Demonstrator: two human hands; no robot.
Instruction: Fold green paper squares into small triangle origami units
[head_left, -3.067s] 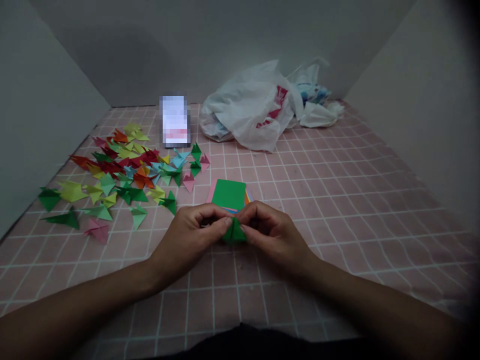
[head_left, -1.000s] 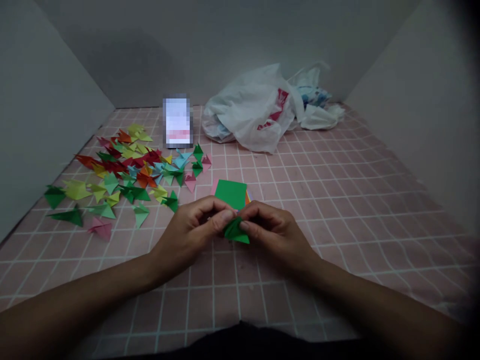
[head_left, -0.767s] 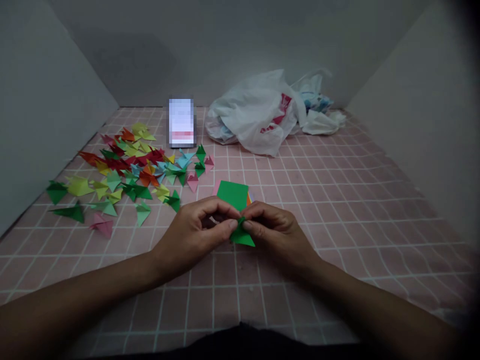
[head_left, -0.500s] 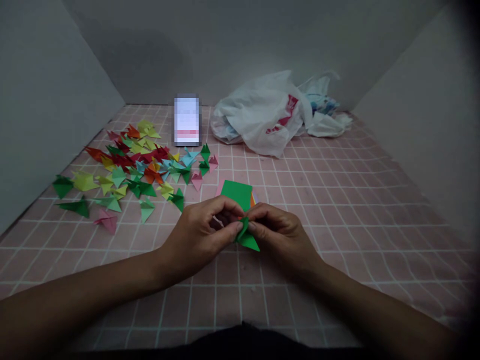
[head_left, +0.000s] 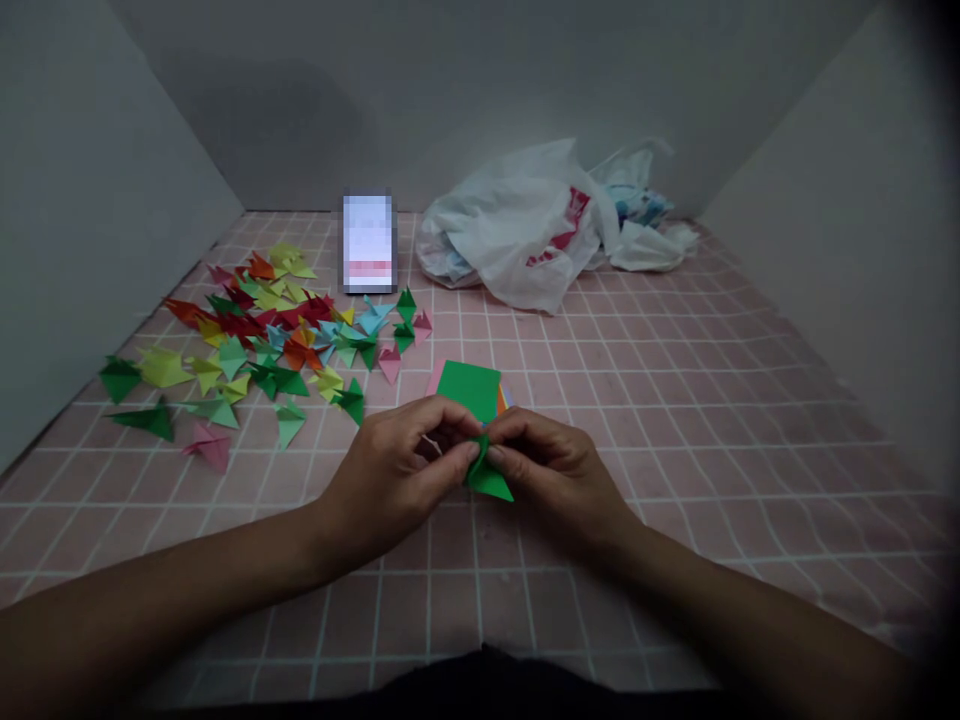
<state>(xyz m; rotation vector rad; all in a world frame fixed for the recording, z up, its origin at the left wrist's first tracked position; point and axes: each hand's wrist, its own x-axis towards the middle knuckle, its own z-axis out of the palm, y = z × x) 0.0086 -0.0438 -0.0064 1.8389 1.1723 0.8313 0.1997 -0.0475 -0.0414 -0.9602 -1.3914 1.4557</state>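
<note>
A folded piece of green paper (head_left: 491, 482) is pinched between both hands, one pointed corner hanging down toward me. My left hand (head_left: 409, 465) grips it from the left with thumb and forefinger. From the right, my right hand (head_left: 559, 470) pinches the same paper, the fingertips of the two hands nearly meeting. The upper part of the fold is hidden by the fingers. Just beyond the hands lies a stack of coloured paper sheets (head_left: 469, 388), green on top, with pink and orange edges showing.
Many small folded paper figures (head_left: 289, 350) in several colours spread over the left of the pink checked cloth (head_left: 675, 440). A phone (head_left: 367, 242) with a lit, blurred screen leans at the back. White plastic bags (head_left: 525, 225) lie right of it. Grey walls (head_left: 450, 80) enclose the sides and back.
The whole view has shifted slightly, so things appear a little further left. Both hands keep their pinch on the green paper, whose fold looks slightly more closed.
</note>
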